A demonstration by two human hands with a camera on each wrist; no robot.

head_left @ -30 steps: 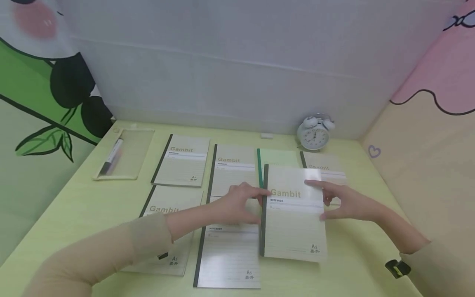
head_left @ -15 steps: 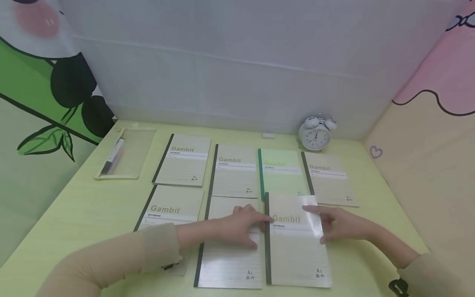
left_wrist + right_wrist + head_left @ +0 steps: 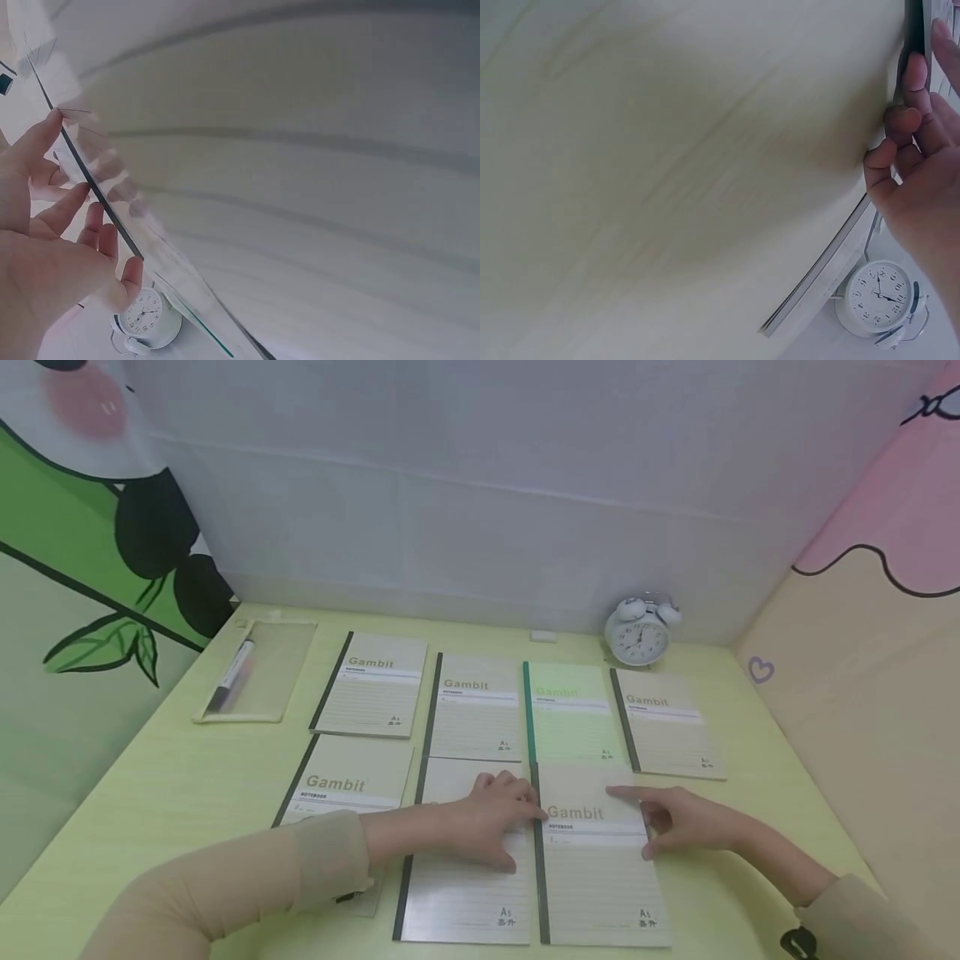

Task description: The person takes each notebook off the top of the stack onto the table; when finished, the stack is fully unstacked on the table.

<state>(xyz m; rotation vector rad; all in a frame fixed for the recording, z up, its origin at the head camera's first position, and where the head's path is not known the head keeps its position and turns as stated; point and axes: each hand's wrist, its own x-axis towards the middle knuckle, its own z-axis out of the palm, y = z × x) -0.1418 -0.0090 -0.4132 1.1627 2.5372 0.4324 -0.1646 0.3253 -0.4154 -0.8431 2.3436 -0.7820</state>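
Note:
A cream "Gambit" notebook (image 3: 600, 893) with a dark spine lies at the front right of the table. My right hand (image 3: 693, 818) pinches its right edge, the index finger stretched over the cover and other fingers curled at the edge; in the right wrist view, those fingertips (image 3: 904, 120) sit low by the tabletop. On the other side, my left hand (image 3: 487, 818) touches the spine with its index fingertip. Its palm is above a neighbouring cream notebook (image 3: 465, 902), partly hiding it. Loosely bent fingers of this hand line up along the dark spine (image 3: 109, 214) in the left wrist view.
Behind stand a row of notebooks: cream ones (image 3: 378, 693) (image 3: 472, 718) (image 3: 671, 735) and a green one (image 3: 573, 727). Another cream notebook (image 3: 337, 777) lies under the left forearm. A mesh pouch (image 3: 281, 672) with a marker, a white block (image 3: 543, 636) and an alarm clock (image 3: 637, 639) are at the back.
Both hands have brought the notebook down and toward the front, uncovering the green and right-hand notebooks. It now lies flat, level with the front row.

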